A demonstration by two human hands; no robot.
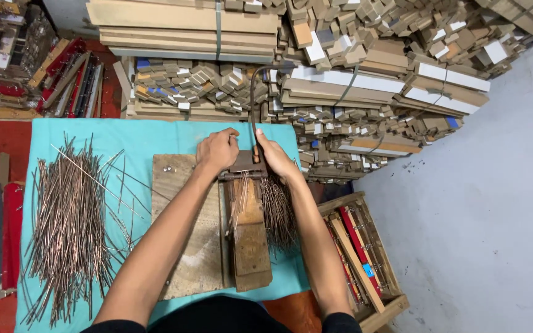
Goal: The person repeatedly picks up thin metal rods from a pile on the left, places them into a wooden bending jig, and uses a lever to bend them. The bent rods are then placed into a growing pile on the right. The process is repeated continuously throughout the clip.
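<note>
The left hand [217, 151] is curled over the far end of a small metal-and-wood bending jig [245, 169], fingers closed down on its top, while the right hand [274, 157] wraps around the jig's upright handle [256, 153] just beside it — both grips are tight on the tool. A few thin copper rods [239, 200] run from under the hands back along a wooden block [251, 237] that lies on a worn wooden board [186, 228]. Right of the block sits a bundle of short rods [279, 216]. The board rests on a turquoise table cover [137, 139], and a large loose heap of long copper rods [69, 222] lies well to the left — stacked timber offcuts [353, 80] rise beyond the table.
</note>
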